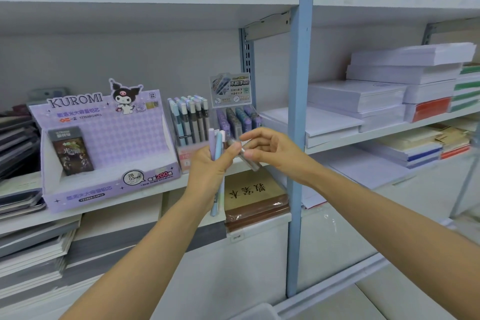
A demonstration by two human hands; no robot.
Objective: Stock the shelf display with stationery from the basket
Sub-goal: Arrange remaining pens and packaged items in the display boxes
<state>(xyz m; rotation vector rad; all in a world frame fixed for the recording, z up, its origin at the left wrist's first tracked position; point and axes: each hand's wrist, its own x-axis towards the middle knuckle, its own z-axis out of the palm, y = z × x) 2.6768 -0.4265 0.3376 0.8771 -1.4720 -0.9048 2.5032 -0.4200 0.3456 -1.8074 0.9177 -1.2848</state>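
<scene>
My left hand (pixel 207 166) grips a small bunch of pastel pens (pixel 217 148), purple, blue and pink, held upright in front of the middle shelf (pixel 145 189). My right hand (pixel 270 149) pinches a grey pen (pixel 249 160) at an angle, its upper end touching the bunch. Right behind the hands stands a pen display box (pixel 188 122) with several upright pastel and grey pens. The basket is mostly out of view; a pale rim (pixel 257 313) shows at the bottom edge.
A purple Kuromi lead-refill box (pixel 104 143) sits left of the pen display, a lead-case display (pixel 236 117) to its right. A blue upright post (pixel 298 112) divides the shelves. Paper stacks (pixel 389 91) fill the right shelves, notebooks (pixel 255 200) lie below.
</scene>
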